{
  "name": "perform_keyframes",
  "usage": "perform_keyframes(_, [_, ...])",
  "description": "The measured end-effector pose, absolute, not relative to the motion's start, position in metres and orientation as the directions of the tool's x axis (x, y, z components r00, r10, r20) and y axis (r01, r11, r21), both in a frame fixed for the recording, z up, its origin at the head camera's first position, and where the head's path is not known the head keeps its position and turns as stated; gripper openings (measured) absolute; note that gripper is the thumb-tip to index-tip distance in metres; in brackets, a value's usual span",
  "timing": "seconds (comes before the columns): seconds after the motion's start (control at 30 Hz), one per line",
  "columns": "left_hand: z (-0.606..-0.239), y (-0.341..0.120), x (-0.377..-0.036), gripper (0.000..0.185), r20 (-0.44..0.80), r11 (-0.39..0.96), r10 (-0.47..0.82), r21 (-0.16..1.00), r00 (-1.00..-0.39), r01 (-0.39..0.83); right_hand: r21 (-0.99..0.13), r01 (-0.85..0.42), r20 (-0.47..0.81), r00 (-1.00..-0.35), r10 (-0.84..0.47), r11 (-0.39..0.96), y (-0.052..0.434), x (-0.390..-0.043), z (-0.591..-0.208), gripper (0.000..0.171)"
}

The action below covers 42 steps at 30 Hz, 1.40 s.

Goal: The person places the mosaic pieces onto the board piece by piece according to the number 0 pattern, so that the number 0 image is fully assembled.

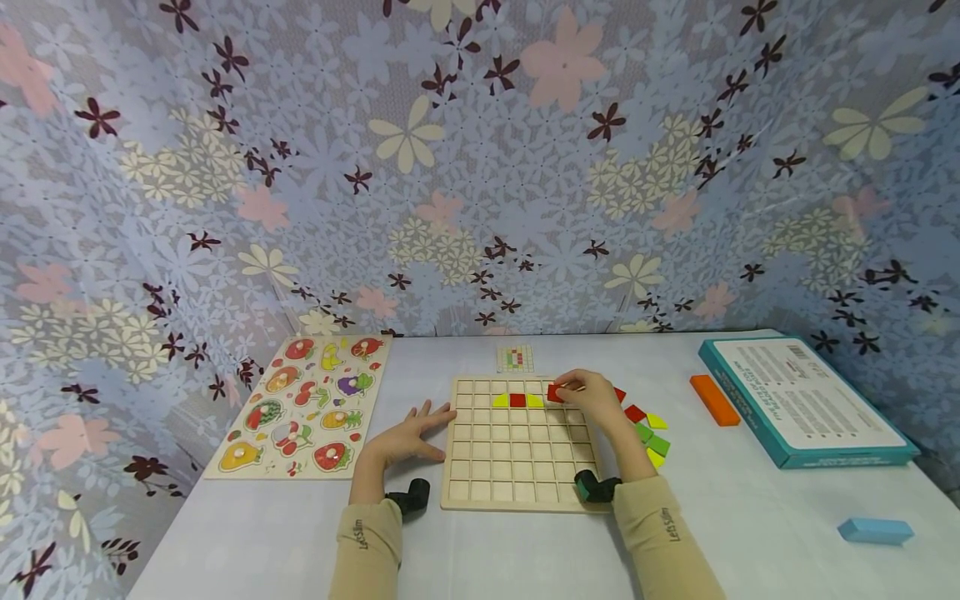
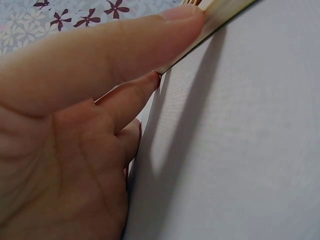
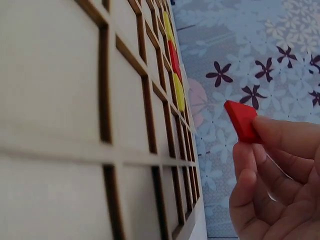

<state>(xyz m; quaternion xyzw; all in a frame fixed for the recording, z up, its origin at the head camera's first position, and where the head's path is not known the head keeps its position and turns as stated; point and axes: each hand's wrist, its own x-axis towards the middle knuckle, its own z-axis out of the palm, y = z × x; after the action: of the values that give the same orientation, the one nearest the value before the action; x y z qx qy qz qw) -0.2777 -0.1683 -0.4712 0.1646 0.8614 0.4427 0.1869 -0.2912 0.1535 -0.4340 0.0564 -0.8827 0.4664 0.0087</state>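
R hand (image 1: 596, 398) pinches red tile (image 1: 555, 393) over grid board (image 1: 517, 492) near its far edge, w/ yellow-red-yellow tiles (image 1: 517, 400) just beside. L hand (image 1: 408, 437), fingers flat, rests at board's left edge.

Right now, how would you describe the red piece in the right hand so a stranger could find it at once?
Find the wooden grid board in the middle of the white table. Over its top right corner, the right hand pinches a small red piece in its fingers. Unlike the other coloured pieces, it lies neither in a cell nor loose on the table.
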Motion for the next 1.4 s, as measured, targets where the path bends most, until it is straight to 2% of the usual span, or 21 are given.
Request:
perform_keyframes(0.33, [-0.473,-0.168,-0.278,0.077,-0.18,0.56,0.452,0.82,-0.874,0.121,-0.803,-0.09,-0.003,-0.988,-0.155,0.589,0.14,-0.29,-0.437,0.017])
perform_keyframes(0.73, [-0.472,-0.168,-0.278,0.076,-0.186,0.559,0.45,0.822,-0.873,0.113,-0.789,-0.138,0.009,-0.977,-0.214,0.599,0.137,-0.288,-0.439,0.01])
perform_keyframes(0.93, [-0.47,-0.167,-0.278,0.076,-0.189,0.558,0.447,0.823,-0.874,0.108,-0.767,-0.13,0.003,-0.98,-0.199,0.628,0.136,-0.289,-0.441,0.008])
perform_keyframes(1.4, [-0.467,-0.167,-0.277,0.076,-0.196,0.56,0.443,0.822,-0.875,0.099,-0.699,-0.153,-0.028,-0.97,-0.24,0.699,0.138,-0.291,-0.443,0.017])
